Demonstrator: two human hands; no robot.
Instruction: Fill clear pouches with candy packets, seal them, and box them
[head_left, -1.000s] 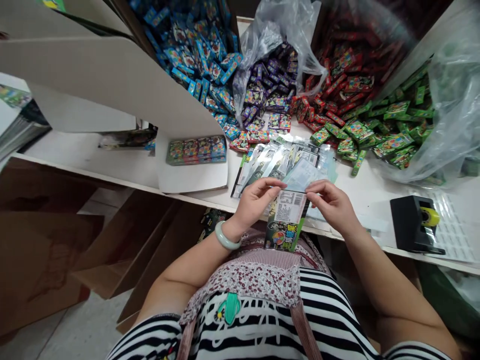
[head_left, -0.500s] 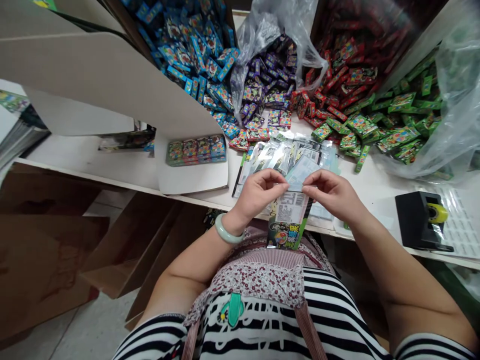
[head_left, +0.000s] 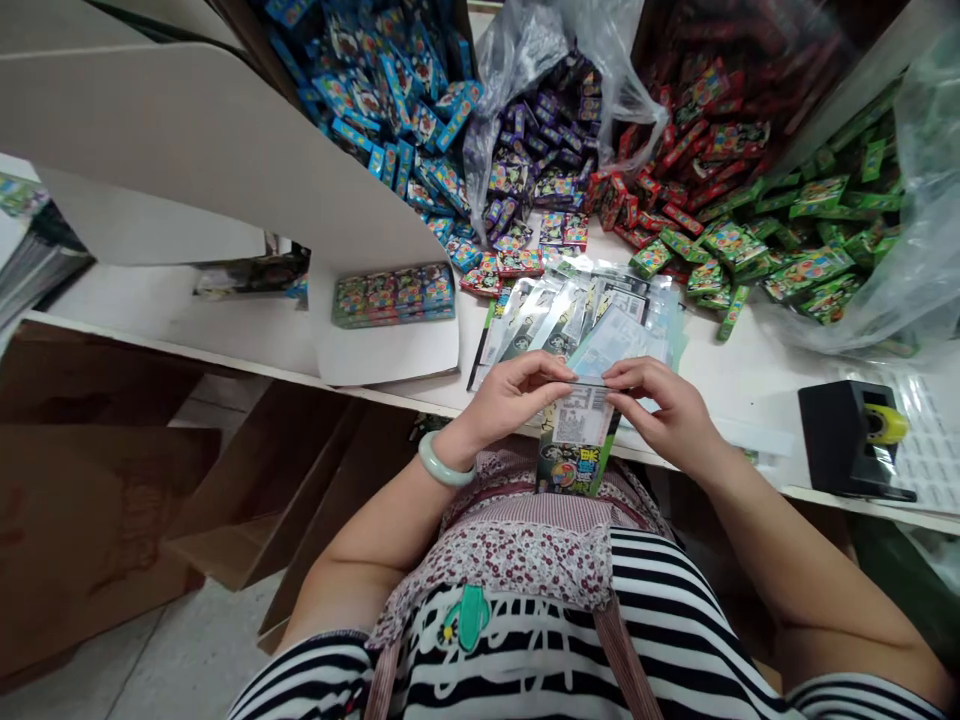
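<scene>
A printed plastic pouch (head_left: pixel 576 450) hangs over the table's front edge, its top edge pinched by both hands. My left hand (head_left: pixel 521 395) is closed on the left end of that edge, thumb below and fingers above. At the right end, my right hand (head_left: pixel 656 405) grips it the same way. Just beyond the hands, a fanned stack of silvery pouches (head_left: pixel 555 310) lies on the table. Left of the stack, a wrapped block of small candy boxes (head_left: pixel 394 297) rests on a white card sheet (head_left: pixel 390 352).
Piles of blue boxes (head_left: pixel 390 90), purple boxes (head_left: pixel 536 140), red boxes (head_left: pixel 697 150) and green boxes (head_left: pixel 814 240) line the back, some in clear plastic bags. A black tape dispenser (head_left: pixel 844 435) stands at right. Brown cartons (head_left: pixel 97 540) are below the table at left.
Both hands still hold the pouch's top edge. The fingers have shifted along it and lie flatter over the top. The view has moved slightly.
</scene>
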